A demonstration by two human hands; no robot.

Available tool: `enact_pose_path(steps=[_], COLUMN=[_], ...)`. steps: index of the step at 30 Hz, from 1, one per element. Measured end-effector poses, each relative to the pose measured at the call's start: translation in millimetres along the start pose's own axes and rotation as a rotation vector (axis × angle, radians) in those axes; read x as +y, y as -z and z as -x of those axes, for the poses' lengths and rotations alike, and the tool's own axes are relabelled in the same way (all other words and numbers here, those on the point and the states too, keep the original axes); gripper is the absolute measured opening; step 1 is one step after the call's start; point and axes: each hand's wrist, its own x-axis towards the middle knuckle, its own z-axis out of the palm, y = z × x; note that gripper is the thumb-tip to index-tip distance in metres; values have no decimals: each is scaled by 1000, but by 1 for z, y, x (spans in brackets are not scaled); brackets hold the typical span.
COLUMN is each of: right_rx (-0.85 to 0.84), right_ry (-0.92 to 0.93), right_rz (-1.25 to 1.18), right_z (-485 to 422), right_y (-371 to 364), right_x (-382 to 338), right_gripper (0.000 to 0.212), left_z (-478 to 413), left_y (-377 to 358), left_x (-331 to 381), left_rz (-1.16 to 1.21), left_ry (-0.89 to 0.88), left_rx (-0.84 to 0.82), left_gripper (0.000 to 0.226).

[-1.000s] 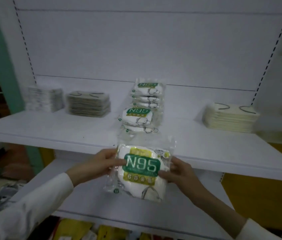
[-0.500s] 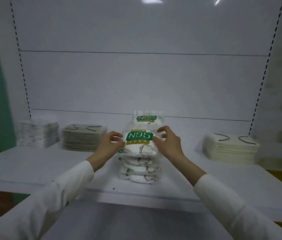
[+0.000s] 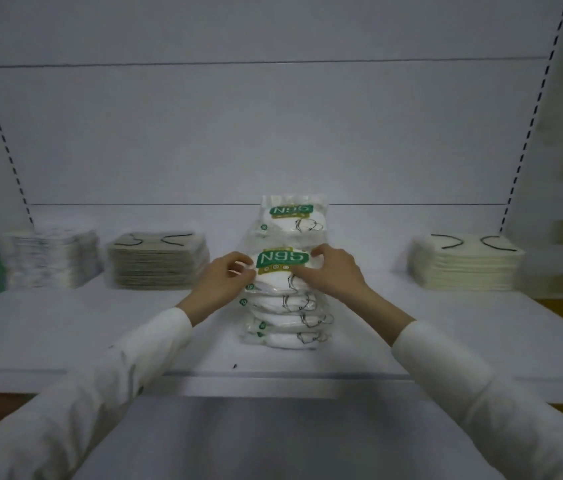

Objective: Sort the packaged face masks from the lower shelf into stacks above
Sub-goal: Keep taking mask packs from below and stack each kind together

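Note:
A clear packet of white masks with a green N95 label (image 3: 282, 259) lies on top of the near stack of N95 packets (image 3: 285, 320) on the upper shelf (image 3: 65, 327). My left hand (image 3: 223, 280) grips the packet's left edge with curled fingers. My right hand (image 3: 330, 271) holds its right edge, fingers bent over the top. A second stack of N95 packets (image 3: 290, 216) stands just behind, against the back panel.
On the same shelf, a blurred white stack (image 3: 53, 258) sits far left, a beige mask stack (image 3: 157, 259) beside it, and a cream mask stack (image 3: 465, 261) to the right. The lower shelf (image 3: 273, 441) shows below the shelf's front edge.
Both hands lifted the N95 packet from below the shelf edge up onto the near stack, where it now rests with the hands still on its sides. The view tilted upward.

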Motion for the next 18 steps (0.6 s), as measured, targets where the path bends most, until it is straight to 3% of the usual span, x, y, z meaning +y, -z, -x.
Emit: enact_pose_path(steps=[6,14,18], right_rx=[65,151,161], right_ry=[59,173,279], right_rz=[-20,158,316], right_z=[0,6,11], right_y=[9,27,41], right_x=[5,-1,4], right_gripper=[65,51,45], left_z=[-2,-8,-15], left_y=[13,33,29], left_x=[5,24,49], left_rz=[-54,-287,-262], left_ry=[-54,-196,-291], left_rx=[0,35,21], left_gripper=[15,13,12])
